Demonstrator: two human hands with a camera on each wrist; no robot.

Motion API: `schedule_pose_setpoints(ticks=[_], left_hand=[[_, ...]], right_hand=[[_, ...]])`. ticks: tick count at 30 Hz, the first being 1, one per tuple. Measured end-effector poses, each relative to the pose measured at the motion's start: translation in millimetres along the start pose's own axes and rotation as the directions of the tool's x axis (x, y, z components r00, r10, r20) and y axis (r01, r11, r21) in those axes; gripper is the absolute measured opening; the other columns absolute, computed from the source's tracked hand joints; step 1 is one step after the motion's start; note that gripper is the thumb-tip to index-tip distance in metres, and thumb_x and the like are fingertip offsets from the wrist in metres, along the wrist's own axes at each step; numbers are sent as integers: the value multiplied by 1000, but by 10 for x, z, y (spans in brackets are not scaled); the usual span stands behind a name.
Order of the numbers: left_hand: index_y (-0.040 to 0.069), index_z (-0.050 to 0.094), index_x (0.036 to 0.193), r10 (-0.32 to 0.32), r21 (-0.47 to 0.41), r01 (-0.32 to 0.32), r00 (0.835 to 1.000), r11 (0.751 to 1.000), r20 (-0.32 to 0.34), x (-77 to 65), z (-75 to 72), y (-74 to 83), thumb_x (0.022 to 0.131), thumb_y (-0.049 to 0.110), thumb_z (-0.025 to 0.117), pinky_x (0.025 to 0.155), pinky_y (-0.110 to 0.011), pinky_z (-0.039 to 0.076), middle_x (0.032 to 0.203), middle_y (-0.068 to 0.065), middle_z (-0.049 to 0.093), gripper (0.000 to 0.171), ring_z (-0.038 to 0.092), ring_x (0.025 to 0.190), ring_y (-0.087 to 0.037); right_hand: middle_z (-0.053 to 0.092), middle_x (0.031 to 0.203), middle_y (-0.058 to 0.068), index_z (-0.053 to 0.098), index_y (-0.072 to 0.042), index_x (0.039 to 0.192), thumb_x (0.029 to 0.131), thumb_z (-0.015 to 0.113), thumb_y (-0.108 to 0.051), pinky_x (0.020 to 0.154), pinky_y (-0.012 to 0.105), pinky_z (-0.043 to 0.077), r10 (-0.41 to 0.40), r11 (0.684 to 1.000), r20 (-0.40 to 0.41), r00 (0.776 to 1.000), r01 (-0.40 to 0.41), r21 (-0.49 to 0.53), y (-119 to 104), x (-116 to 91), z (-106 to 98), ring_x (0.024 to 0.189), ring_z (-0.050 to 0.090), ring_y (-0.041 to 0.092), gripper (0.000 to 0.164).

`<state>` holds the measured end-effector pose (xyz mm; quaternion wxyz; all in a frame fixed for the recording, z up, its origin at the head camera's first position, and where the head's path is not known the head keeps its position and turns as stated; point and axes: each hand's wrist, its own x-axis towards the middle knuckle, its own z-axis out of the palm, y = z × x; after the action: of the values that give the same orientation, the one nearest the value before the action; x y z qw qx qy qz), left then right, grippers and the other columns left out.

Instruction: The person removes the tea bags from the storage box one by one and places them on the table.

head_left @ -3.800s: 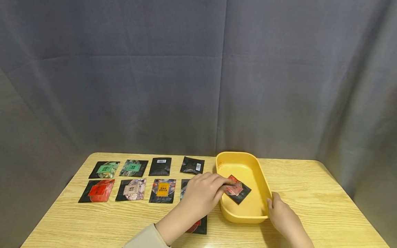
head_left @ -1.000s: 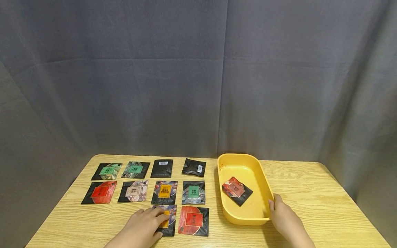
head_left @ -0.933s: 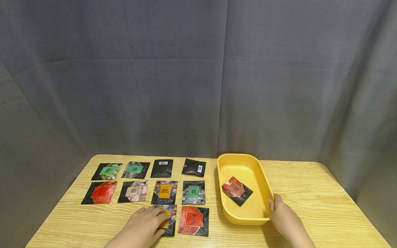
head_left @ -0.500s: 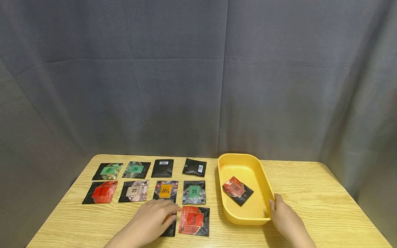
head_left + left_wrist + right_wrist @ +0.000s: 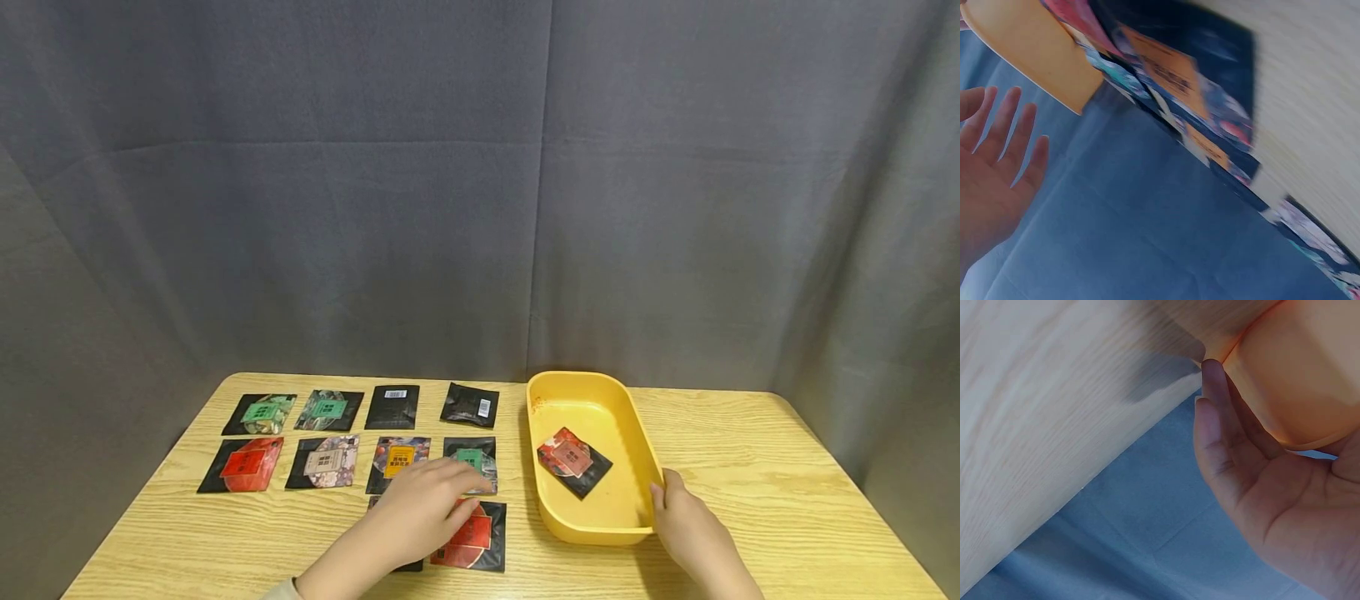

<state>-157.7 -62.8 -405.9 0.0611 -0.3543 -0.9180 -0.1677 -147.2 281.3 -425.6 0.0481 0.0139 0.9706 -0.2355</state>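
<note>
My left hand is over the front row of flat black sachets, fingers spread and holding nothing. Below it, partly covered, lie a red-labelled sachet and another sachet whose orange label is hidden in the head view. Its fingertips overlap a green-labelled sachet. In the left wrist view the same hand shows an open palm. My right hand grips the near right corner of a yellow plastic bin, its fingers against the outer wall. One pink-labelled sachet lies inside the bin.
More sachets form rows to the left on the wooden table: among them an orange-labelled one, a red one and two back-side-up with barcodes, including one black sachet. A grey curtain hangs behind.
My left hand left the bin with a sachet, which now lies left of the red-labelled one in front. The hand has since let go and moved right. My right hand stays on the bin.
</note>
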Motion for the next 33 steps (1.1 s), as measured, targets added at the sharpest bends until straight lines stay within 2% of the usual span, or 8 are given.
schedule_pose_setpoints(ticks=[4, 13, 23, 27, 33], left_hand=[[24, 71, 118, 32, -13, -32, 999, 999, 7, 128, 35, 69, 99, 22, 63, 99, -41, 49, 120, 10, 67, 21, 61, 117, -15], [24, 69, 121, 118, 26, -117, 993, 993, -27, 359, 159, 189, 100, 22, 60, 100, -35, 48, 123, 10, 64, 23, 58, 117, -11], [26, 68, 123, 174, 44, -172, 984, 984, -43, 738, 246, 301, 102, 23, 57, 102, -32, 45, 128, 10, 62, 24, 56, 119, -10], [25, 70, 121, 211, 58, -208, 976, 976, -56, 859, 291, 315, 101, 21, 59, 99, -29, 46, 125, 11, 63, 23, 57, 117, -9], [26, 69, 120, 290, 146, -280, 956, 949, -51, 1013, 353, 380, 101, 26, 59, 92, -25, 48, 123, 12, 63, 22, 59, 113, -6]], right_hand=[[51, 124, 44, 30, 24, 135, 108, 32, -17, 83, 62, 51, 9, 1000, -6, 1000, -9, -3, -15, 2, -7, 109, 57, 56, 49], [52, 123, 44, 30, 23, 136, 108, 33, -18, 82, 62, 52, 19, 1000, -3, 1000, -19, 5, -22, 4, -13, 108, 57, 55, 49], [49, 125, 45, 28, 25, 136, 109, 31, -19, 84, 62, 51, 21, 1000, 4, 1000, -21, 4, 3, 4, -8, 110, 55, 57, 51], [50, 124, 45, 29, 24, 137, 108, 32, -18, 83, 62, 51, 20, 1000, -6, 1000, -20, -4, -3, 10, -6, 109, 56, 56, 51], [54, 120, 44, 31, 23, 136, 108, 33, -17, 81, 62, 52, 10, 1000, -17, 1000, -10, 1, -8, 8, 5, 106, 59, 55, 49]])
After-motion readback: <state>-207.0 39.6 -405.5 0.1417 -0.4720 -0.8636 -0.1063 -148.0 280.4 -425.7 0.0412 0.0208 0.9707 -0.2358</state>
